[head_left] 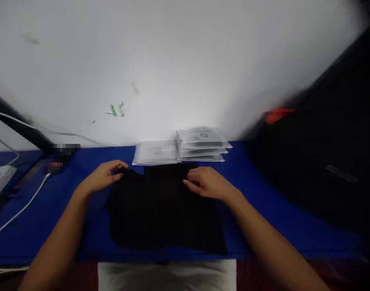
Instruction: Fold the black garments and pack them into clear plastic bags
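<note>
A piece of black cloth (166, 210), perhaps a garment, lies spread on the blue table in front of me; its folds are too dark to make out. At its upper left corner, my left hand (107, 174) pinches the edge between thumb and fingers. My right hand (207, 182) rests over the upper right part, fingers closed on the fabric there. Just beyond the cloth's far edge sit flat packets in clear plastic bags: a stack (203, 145) on the right and a lower pile (156, 152) on the left.
The blue table (233, 226) runs along a white wall (172, 72). A large dark mass (318, 173) fills the right side. A white cable (24, 208) and a pale box-like object (1, 178) lie at the left.
</note>
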A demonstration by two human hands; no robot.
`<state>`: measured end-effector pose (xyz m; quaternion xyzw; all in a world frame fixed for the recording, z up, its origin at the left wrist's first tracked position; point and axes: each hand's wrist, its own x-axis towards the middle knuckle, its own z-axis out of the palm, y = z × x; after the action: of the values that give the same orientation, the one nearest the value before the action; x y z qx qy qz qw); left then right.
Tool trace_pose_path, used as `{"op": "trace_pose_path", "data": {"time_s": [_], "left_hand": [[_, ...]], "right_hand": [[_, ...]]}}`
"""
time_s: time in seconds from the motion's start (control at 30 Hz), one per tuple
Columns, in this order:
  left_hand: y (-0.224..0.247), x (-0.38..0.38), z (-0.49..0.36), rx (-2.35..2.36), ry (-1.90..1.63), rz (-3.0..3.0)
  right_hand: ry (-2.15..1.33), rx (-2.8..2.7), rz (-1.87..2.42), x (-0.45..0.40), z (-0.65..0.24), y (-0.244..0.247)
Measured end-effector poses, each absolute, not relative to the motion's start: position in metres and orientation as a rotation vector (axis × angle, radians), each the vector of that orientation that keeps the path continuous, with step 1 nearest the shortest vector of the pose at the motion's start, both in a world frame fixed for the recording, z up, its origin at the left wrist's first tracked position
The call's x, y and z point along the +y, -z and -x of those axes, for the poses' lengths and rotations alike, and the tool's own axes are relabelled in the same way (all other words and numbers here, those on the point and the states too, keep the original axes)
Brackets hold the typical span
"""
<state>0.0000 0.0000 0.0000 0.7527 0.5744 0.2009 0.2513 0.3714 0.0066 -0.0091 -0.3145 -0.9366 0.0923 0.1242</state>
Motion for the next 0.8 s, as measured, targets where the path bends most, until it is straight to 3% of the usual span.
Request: {"op": "trace_pose_path", "data": {"time_s": [0.13,0.27,0.5,0.8], "left_hand": [[-0.020,-0.015,0.006,1.337,-0.555,-2.005],[-0.026,-0.022,0.001,1.107,-0.258,-1.807],[-0.014,-0.021,-0.012,1.377,-0.047,-1.632],[0.001,-0.014,-0.008,1.620,0.142,-1.895]], "right_hand": [[-0.290,-2.733,0.930,0.005,-0.370,0.005],[-0.301,-2.744,0.930,0.004,-0.369,0.005],[-0.312,-2.742,0.958,0.005,-0.370,0.008],[-0.277,-2.731,0.945,0.006,-0.370,0.010]]}}
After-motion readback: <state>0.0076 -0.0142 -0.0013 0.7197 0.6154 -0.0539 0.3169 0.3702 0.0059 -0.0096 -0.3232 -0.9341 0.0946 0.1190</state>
